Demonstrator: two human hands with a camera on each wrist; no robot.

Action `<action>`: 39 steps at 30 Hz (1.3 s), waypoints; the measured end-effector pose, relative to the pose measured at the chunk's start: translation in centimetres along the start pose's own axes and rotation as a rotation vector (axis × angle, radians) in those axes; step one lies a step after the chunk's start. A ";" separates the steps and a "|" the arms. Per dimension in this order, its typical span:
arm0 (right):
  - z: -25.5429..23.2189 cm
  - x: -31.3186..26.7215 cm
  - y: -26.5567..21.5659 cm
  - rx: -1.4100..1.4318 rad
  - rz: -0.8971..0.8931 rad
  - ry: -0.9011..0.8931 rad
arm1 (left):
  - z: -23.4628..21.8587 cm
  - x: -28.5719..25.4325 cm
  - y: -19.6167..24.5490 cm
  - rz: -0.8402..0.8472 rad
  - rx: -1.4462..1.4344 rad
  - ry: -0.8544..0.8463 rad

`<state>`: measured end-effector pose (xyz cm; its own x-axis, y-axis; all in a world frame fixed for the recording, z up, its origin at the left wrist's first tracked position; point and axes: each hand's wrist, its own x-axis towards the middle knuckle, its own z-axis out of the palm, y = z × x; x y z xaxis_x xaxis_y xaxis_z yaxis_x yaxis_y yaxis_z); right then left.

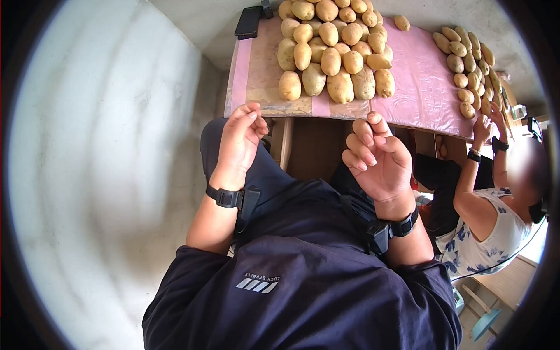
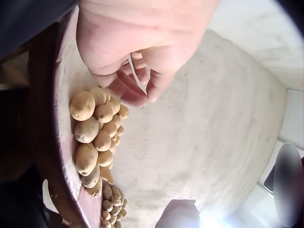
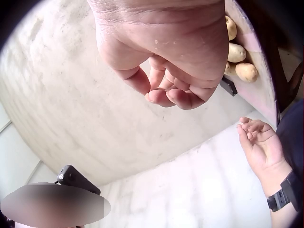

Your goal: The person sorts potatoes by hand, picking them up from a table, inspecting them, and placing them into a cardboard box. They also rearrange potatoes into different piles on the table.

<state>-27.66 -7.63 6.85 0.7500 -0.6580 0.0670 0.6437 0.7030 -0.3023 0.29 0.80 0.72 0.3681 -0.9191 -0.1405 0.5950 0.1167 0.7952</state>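
Observation:
Both hands are raised over the lap, palms up, in front of the table's near edge. Loosely curled, the left hand (image 1: 240, 137) has its thumb close to the index finger, and nothing visible is in it. The right hand (image 1: 382, 160) is also loosely bent and holds nothing visible; its thumb and fingertips lie close together in the right wrist view. Beyond the hands, potatoes (image 1: 340, 87) lie piled in rows on the pink-covered table (image 1: 408, 87), touched by neither hand. The left wrist view shows the left hand (image 2: 142, 42) above the potatoes (image 2: 86, 129).
A black phone (image 1: 248, 22) lies at the table's far left corner. One loose potato (image 1: 402, 23) is right of the pile. Further right, another person (image 1: 484, 216) reaches toward a second potato pile (image 1: 458, 48). A pale wall (image 1: 105, 146) stands at the left.

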 end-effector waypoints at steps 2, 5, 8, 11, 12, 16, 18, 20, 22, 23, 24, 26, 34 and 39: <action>0.0 0.0 0.0 0.000 0.002 -0.002 | -0.3 0.0 -0.1 -0.023 -0.029 -0.025; 0.0 0.0 -0.1 -0.001 0.001 -0.008 | -0.6 -0.1 -0.2 -0.049 -0.042 -0.032; 0.1 0.0 -0.1 0.000 0.005 -0.003 | -0.8 0.0 -0.1 -0.083 -0.129 -0.091; 0.1 0.0 -0.1 0.009 0.006 0.000 | -0.8 0.1 0.3 -0.094 -0.270 -0.165; 0.1 0.0 -0.1 0.015 0.007 -0.003 | -0.7 0.0 0.6 -0.128 -0.361 -0.171; 0.2 -0.1 -0.2 0.027 0.009 -0.016 | 0.0 -0.2 1.1 -0.174 -0.624 -0.268; 0.1 -0.1 -0.2 0.027 0.006 -0.019 | 0.4 -0.3 1.3 -0.165 -0.637 -0.327; 0.0 -0.2 -0.2 0.026 0.005 -0.021 | 0.6 -0.5 1.3 -0.157 -0.651 -0.386; 0.0 -0.2 -0.3 0.024 0.006 -0.029 | 0.9 -0.7 1.3 -0.128 -0.599 -0.431; 0.0 -0.2 -0.3 0.025 0.006 -0.031 | 1.1 -0.8 1.3 -0.127 -0.597 -0.432; 0.0 -0.2 -0.3 0.025 0.005 -0.032 | 1.2 -0.9 1.2 -0.103 -0.568 -0.461; 0.1 -0.2 -0.4 0.025 0.002 -0.035 | 1.3 -0.8 1.2 -0.079 -0.538 -0.491; 0.1 -0.4 -0.8 0.019 -0.009 -0.049 | 1.5 -0.7 1.5 -0.041 -0.418 -0.612; -0.1 -0.7 -1.1 0.026 -0.016 -0.049 | 2.0 -0.8 1.9 -0.031 -0.406 -0.583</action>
<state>-28.93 -8.01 7.02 0.7455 -0.6559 0.1180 0.6591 0.6995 -0.2763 -0.33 1.01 3.58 -0.0277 -0.9626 0.2696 0.8601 0.1144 0.4971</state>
